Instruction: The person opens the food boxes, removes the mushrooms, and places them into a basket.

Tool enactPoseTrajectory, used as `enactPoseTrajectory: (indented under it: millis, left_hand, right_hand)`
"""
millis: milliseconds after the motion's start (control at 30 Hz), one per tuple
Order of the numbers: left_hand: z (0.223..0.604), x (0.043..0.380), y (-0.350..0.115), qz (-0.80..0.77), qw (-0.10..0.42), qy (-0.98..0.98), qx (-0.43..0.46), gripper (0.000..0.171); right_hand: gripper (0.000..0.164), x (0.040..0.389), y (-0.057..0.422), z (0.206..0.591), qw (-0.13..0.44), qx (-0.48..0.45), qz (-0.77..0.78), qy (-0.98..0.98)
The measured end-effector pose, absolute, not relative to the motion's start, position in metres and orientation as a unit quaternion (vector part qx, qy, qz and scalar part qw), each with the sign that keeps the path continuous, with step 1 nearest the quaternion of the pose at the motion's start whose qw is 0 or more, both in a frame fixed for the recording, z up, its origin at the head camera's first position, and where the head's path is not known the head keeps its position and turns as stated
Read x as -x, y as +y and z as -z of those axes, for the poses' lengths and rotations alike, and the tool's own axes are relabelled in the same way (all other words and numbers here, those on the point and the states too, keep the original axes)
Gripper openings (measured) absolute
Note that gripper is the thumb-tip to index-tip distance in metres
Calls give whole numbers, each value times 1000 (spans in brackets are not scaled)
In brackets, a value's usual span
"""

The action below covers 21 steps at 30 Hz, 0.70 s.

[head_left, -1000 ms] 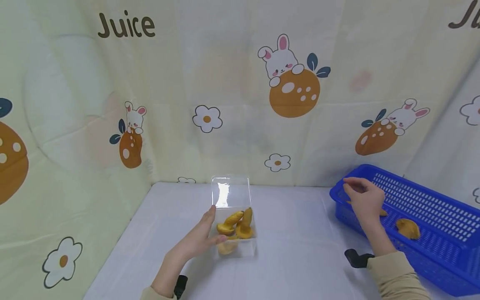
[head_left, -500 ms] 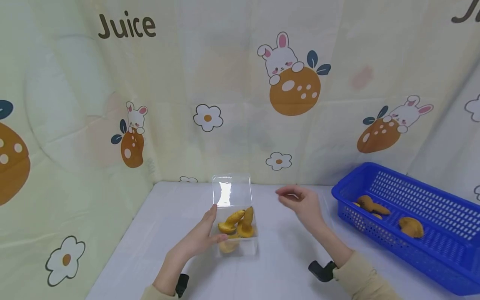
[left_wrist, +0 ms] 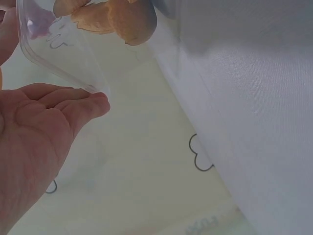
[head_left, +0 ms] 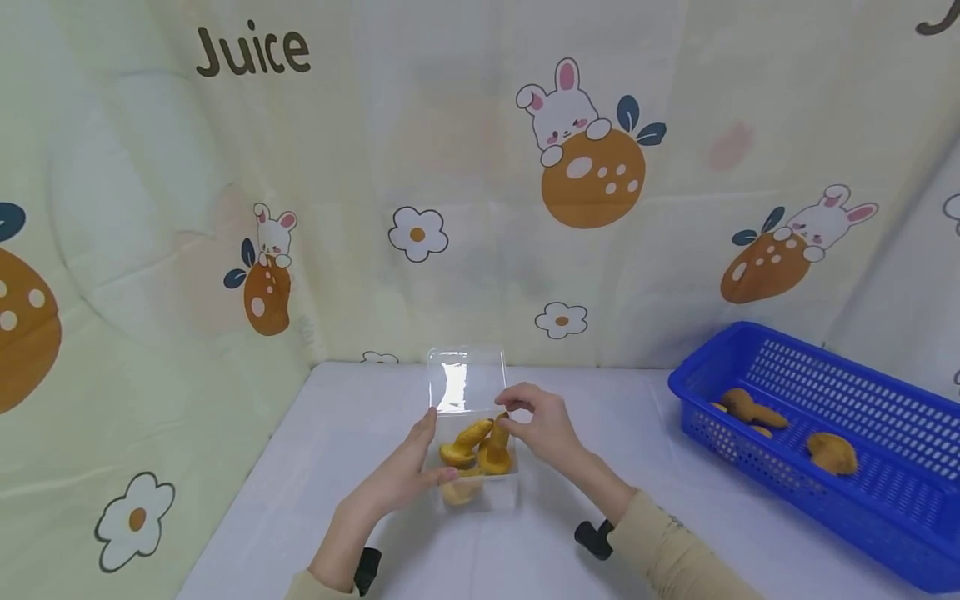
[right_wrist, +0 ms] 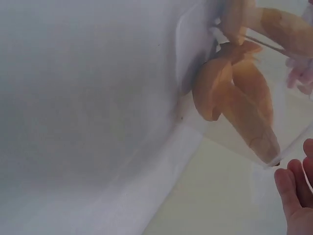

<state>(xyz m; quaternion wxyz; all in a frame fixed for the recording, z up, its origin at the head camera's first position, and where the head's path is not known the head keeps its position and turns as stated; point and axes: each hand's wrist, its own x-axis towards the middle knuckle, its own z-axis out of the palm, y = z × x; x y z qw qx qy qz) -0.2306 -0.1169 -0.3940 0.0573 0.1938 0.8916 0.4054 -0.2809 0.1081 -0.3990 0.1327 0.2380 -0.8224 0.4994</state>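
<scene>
A clear plastic box point(head_left: 504, 493) with its lid point(head_left: 477, 385) raised at the back stands mid-table, holding several yellow-brown mushrooms. My left hand point(head_left: 397, 471) lies along the box's left side, fingers straight against it and thumb at the front rim; in the left wrist view its fingertips point(left_wrist: 100, 100) touch the clear rim. My right hand point(head_left: 546, 423) is over the back right corner, its thumb and forefinger parted at the stem tip of a mushroom point(head_left: 495, 454). In the right wrist view, other right-hand fingers point(right_wrist: 293, 183) are close outside the clear wall.
A blue perforated basket point(head_left: 795, 508) stands at the right, with several mushrooms in it, one point(head_left: 832, 454) apart from the rest. A printed cloth wall point(head_left: 480, 275) rises behind the white tabletop point(head_left: 360, 400). Black wrist mounts point(head_left: 595, 540) stick out below the forearms.
My right hand has moved left from over the basket, across the table, to the box's back right corner. The left hand has stayed at the box, and the mushrooms in it look unmoved.
</scene>
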Motion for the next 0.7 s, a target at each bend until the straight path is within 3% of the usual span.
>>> enactPoseTrajectory:
  millis: [233, 700]
  left_hand:
    - [394, 229, -117, -400, 62, 894, -191, 90]
    - [396, 229, -115, -403, 54, 893, -193, 90]
  right_hand:
    - [26, 279, 100, 402, 137, -250, -452, -845]
    - [29, 274, 103, 404, 23, -304, -426, -852]
